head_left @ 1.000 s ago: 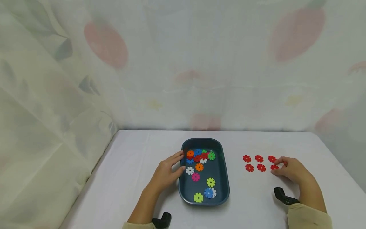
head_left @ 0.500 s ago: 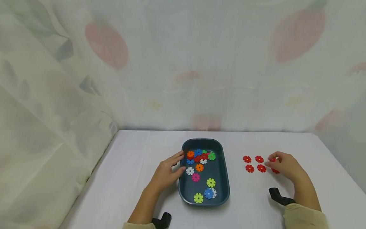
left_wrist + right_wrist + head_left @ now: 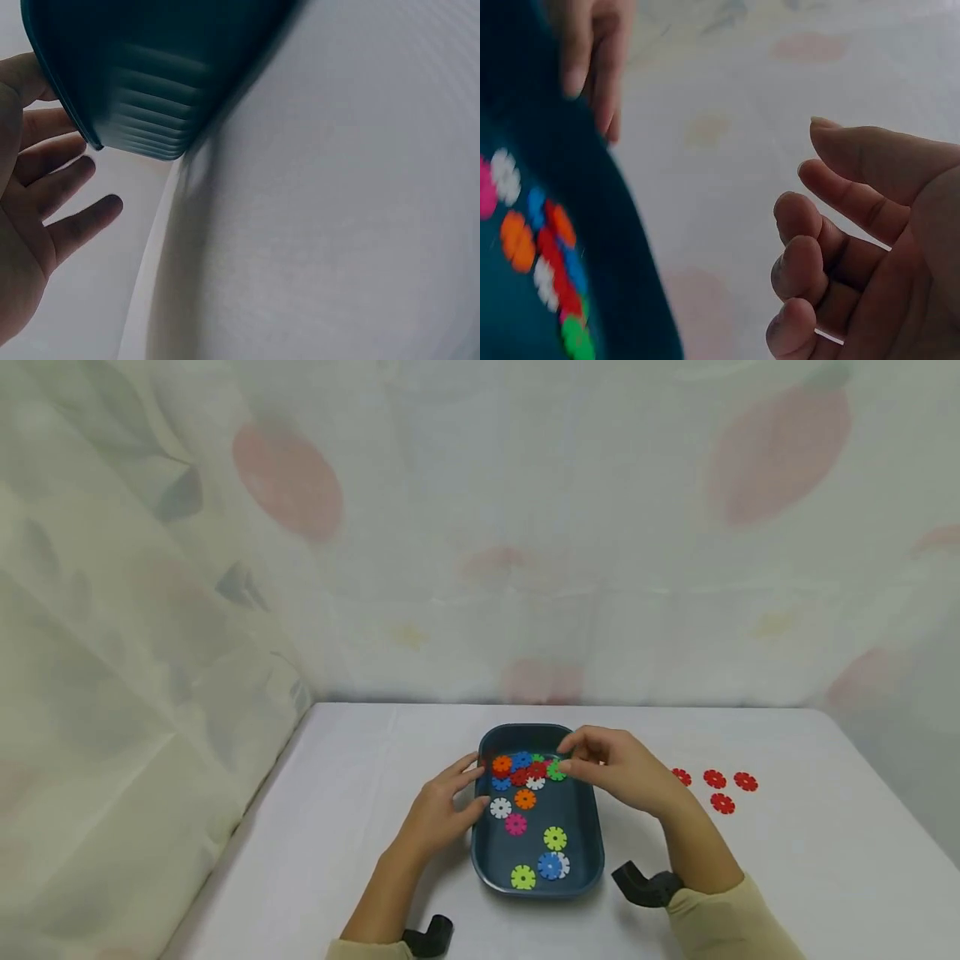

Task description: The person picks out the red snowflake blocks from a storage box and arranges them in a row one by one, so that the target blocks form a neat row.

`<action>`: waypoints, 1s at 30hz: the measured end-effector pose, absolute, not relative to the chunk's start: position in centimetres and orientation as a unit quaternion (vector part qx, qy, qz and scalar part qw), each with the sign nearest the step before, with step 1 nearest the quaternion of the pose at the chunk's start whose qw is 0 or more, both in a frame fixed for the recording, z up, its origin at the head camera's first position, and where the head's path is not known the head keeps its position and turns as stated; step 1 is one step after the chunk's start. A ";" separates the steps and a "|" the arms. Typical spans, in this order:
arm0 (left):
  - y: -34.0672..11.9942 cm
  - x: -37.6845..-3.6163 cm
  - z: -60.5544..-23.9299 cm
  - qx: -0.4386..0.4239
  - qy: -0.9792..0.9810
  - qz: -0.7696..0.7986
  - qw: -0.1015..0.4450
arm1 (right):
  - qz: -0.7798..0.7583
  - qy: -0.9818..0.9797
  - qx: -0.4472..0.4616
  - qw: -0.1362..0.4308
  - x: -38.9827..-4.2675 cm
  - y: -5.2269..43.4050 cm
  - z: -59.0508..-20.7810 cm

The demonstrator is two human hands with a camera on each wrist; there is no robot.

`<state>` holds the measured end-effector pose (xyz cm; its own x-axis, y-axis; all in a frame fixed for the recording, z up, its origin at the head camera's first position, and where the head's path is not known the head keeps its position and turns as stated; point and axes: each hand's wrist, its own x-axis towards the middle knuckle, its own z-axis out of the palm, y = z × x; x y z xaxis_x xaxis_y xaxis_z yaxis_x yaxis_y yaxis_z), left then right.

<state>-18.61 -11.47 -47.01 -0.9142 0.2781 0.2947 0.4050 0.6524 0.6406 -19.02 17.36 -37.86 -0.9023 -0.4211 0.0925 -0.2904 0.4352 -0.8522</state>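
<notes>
1. Right now my left hand [image 3: 438,810] rests against the left wall of the dark blue tray [image 3: 592,852], just below the centre of the head view, fingers loosely spread and holding nothing; the left wrist view shows the same slack fingers [image 3: 79,221] beside the tray's ribbed outer wall [image 3: 142,97].
2. My right hand [image 3: 618,768] hovers over the tray's far right corner, fingers bent inward towards the thumb. The right wrist view shows those fingers [image 3: 810,247] curled with nothing between them.
3. Nearest my right fingertips is a green disc [image 3: 556,771], at the edge of a heap of red, orange, blue and white discs [image 3: 519,768] in the tray's far end.
4. Loose in the near end lie a pink disc [image 3: 515,824], a yellow-green disc [image 3: 555,838] and a blue disc [image 3: 550,865].
5. At the right of the frame, several red discs [image 3: 715,779] lie flat on the white counter [image 3: 825,860], well apart from the tray.
</notes>
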 end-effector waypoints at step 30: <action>-11.2 -19.6 -49.3 -0.180 -0.864 -0.470 -0.002 | -0.277 0.934 -0.155 0.162 -26.2 8.1 -46.0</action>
